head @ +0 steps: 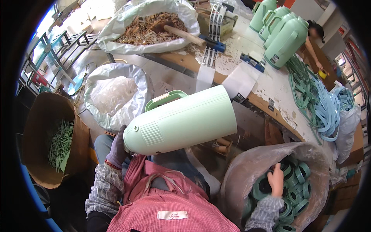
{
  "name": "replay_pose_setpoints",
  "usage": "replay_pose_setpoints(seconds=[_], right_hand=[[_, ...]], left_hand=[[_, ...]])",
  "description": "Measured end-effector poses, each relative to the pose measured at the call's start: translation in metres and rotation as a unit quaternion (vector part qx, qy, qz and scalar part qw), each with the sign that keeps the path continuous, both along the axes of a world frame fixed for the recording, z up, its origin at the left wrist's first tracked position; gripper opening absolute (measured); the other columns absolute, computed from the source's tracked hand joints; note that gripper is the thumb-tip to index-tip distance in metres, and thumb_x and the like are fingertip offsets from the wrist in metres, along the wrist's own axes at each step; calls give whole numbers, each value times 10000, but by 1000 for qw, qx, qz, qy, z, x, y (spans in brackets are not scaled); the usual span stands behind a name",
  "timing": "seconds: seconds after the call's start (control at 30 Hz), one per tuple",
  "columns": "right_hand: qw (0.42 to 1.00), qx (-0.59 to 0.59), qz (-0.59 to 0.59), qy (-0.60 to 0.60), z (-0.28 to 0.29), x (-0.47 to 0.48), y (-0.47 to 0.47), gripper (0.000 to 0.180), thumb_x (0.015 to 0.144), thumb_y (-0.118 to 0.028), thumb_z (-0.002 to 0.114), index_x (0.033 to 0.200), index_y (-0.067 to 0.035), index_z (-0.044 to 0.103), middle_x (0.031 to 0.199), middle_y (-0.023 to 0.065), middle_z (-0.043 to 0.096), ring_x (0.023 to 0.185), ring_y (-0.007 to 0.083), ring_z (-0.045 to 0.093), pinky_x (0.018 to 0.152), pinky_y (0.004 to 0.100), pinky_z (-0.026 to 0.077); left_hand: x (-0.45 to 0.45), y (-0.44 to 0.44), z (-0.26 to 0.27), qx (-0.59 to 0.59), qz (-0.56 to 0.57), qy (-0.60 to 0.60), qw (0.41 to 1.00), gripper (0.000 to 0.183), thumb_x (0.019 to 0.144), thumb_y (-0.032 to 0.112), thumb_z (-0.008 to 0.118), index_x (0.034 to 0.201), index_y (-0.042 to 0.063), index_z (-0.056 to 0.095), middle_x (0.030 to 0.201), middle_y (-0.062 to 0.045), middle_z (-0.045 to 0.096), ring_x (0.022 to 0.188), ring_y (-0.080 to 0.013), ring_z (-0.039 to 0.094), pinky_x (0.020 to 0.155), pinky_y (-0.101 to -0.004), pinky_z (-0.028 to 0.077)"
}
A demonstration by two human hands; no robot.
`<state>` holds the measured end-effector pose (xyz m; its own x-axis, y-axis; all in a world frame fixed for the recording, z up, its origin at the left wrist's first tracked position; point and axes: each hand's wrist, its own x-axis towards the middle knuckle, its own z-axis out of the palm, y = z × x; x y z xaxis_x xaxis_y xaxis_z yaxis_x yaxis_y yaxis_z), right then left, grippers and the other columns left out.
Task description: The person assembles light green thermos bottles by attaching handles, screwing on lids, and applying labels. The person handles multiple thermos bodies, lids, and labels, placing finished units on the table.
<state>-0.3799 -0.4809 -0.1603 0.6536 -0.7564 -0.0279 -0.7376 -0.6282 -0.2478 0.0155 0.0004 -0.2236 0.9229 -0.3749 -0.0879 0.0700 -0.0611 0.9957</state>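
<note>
My gloved left hand [118, 148] grips the narrow end of a pale green plastic vacuum-flask casing [185, 121]. The casing lies tilted above my lap, its wide end up and to the right and its handle [168, 98] on the far side. Down to the right, my bare right hand [276, 180] reaches into a large plastic-lined container [240, 171]. It touches the green ring-shaped plastic parts [292, 194] heaped there, some with dark centres. The fingertips are partly hidden among the parts, so a firm hold on one cannot be made out.
A worn workbench [285, 116] carries several finished-looking green flasks [285, 43], green straps [303, 87], blue straps [326, 107] and a mallet [185, 34] on a sack of brown scraps [133, 29]. A sack of clear rings [116, 92] and a cardboard box [78, 145] stand left. Another person's arm [313, 55] shows behind.
</note>
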Motion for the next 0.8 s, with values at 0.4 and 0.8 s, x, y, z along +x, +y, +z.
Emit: replay_pose_setpoints(seconds=[0.4,0.8], right_hand=[[672,474,564,77,132,193,189,719,686,-217,856,1310,-34,548,1109,114,613,979,237,590,862,329,459],[719,186,491,-455,80,375,257,420,860,-226,667,1201,10,602,950,114,587,847,237,560,762,341,454]], left_hand=[[5,126,34,-132,264,53,954,458,1014,478,354,1065,90,594,701,-31,607,452,-122,532,375,-239,409],[-59,194,-17,-197,294,20,935,410,1030,316,368,1195,9,585,1101,-66,635,980,-156,603,896,-303,472]])
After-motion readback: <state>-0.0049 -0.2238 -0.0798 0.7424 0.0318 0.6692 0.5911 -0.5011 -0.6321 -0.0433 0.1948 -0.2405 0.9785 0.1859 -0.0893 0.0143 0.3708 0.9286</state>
